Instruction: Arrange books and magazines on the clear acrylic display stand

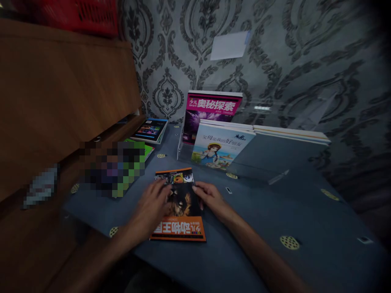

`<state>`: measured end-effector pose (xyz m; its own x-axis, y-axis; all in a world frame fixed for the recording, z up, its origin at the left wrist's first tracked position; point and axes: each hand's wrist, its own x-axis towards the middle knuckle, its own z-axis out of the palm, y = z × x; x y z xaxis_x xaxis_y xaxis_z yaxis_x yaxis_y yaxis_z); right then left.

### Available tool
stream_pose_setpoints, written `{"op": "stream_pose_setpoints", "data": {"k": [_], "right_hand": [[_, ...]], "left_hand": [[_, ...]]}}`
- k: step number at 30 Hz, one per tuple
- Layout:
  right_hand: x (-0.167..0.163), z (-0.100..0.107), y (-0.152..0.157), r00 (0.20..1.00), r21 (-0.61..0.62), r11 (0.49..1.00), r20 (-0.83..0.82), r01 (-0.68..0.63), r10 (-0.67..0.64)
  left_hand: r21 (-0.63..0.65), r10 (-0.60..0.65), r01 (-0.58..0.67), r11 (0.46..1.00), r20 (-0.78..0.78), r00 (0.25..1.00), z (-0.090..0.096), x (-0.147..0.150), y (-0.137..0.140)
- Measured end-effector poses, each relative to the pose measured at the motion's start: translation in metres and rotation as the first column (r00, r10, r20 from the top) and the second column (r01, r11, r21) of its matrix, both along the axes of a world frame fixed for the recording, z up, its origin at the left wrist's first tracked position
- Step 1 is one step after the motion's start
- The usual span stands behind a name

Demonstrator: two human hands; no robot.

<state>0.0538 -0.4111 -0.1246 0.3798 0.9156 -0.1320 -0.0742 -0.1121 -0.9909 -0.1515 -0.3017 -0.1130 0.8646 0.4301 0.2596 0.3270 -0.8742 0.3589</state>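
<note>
In front of me on the blue-grey cloth lies a book (182, 203) with an orange and black cover and animal pictures, its large white title on the side nearest me. Over its left part my left hand (151, 205) rests with fingers spread, slightly blurred. My right hand (211, 198) holds the book's right edge, thumb at the cover; the other fingers are partly hidden. Just beyond stands a clear holder (179, 152) with a pink-topped book (210, 106) at the back and a light-blue book (221, 144) with a cartoon girl in front.
More books (290, 132) stand in the holder's right part. To the left lie a green-edged, pixelated book (146, 148) and a small stack of dark-covered books (151, 129). A wooden cabinet (64, 77) borders the table's left side, with a red basket (91, 16) on top. Patterned wallpaper (166, 91) rises behind.
</note>
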Motion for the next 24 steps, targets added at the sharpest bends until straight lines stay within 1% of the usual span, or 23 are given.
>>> {"op": "stream_pose_setpoints", "data": {"k": [1, 2, 3, 4, 6, 8, 10, 12, 13, 15, 17, 19, 21, 23, 24], "right_hand": [[0.0, -0.001, 0.0, 1.0, 0.004, 1.0, 0.004, 0.0, 0.0], [-0.001, -0.001, 0.0, 1.0, 0.008, 1.0, 0.01, 0.003, -0.003], [-0.001, -0.002, 0.0, 1.0, 0.012, 1.0, 0.018, 0.011, -0.011], [0.0, -0.003, 0.0, 0.999, 0.014, 1.0, 0.026, 0.02, -0.021], [0.0, -0.004, 0.001, 0.999, 0.015, 0.999, 0.038, 0.036, -0.036], [0.0, -0.004, 0.001, 0.999, 0.011, 0.999, 0.035, 0.037, -0.038], [0.001, -0.003, 0.001, 0.999, 0.006, 0.999, 0.029, 0.039, -0.039], [0.001, -0.002, 0.001, 0.999, 0.007, 0.999, 0.024, 0.04, -0.04], [0.0, -0.002, 0.001, 0.999, 0.009, 0.999, 0.02, 0.038, -0.038], [0.0, -0.001, 0.001, 0.999, 0.008, 0.999, 0.006, 0.036, -0.036], [0.0, -0.003, 0.0, 0.999, 0.004, 0.999, -0.016, 0.047, -0.047], [0.0, -0.005, 0.0, 0.995, 0.023, 0.996, -0.05, 0.082, -0.081], [0.0, -0.007, 0.0, 0.99, 0.046, 0.993, -0.094, 0.113, -0.108], [0.002, -0.007, -0.001, 0.985, 0.044, 0.993, -0.138, 0.107, -0.1], [0.002, -0.006, -0.001, 0.984, 0.037, 0.995, -0.155, 0.094, -0.088]], "left_hand": [[0.013, -0.124, 0.124, 0.992, -0.028, 0.992, -0.001, 0.007, -0.006], [0.014, -0.231, 0.232, 0.973, -0.052, 0.971, -0.003, 0.014, -0.012], [0.012, -0.314, 0.316, 0.949, -0.072, 0.947, -0.005, 0.022, -0.015], [0.01, -0.364, 0.366, 0.93, -0.088, 0.927, -0.007, 0.028, -0.016], [0.008, -0.385, 0.388, 0.921, -0.112, 0.916, -0.009, 0.04, -0.007], [-0.012, -0.346, 0.348, 0.938, -0.138, 0.928, -0.01, 0.051, 0.013], [-0.047, -0.267, 0.263, 0.964, -0.151, 0.952, -0.008, 0.061, 0.037], [-0.099, -0.183, 0.171, 0.98, -0.133, 0.974, -0.006, 0.07, 0.058], [-0.129, -0.171, 0.158, 0.979, -0.1, 0.98, -0.005, 0.074, 0.066], [-0.221, -0.177, 0.17, 0.96, -0.01, 0.984, -0.003, 0.081, 0.078], [-0.348, -0.184, 0.198, 0.917, 0.072, 0.98, -0.003, 0.085, 0.086], [-0.454, -0.157, 0.191, 0.87, 0.113, 0.981, -0.003, 0.085, 0.092], [-0.518, -0.077, 0.132, 0.845, 0.127, 0.989, -0.005, 0.08, 0.097], [-0.56, 0.044, 0.045, 0.827, 0.145, 0.989, -0.006, 0.07, 0.101], [-0.587, 0.109, 0.005, 0.81, 0.158, 0.981, -0.006, 0.064, 0.102]]}}
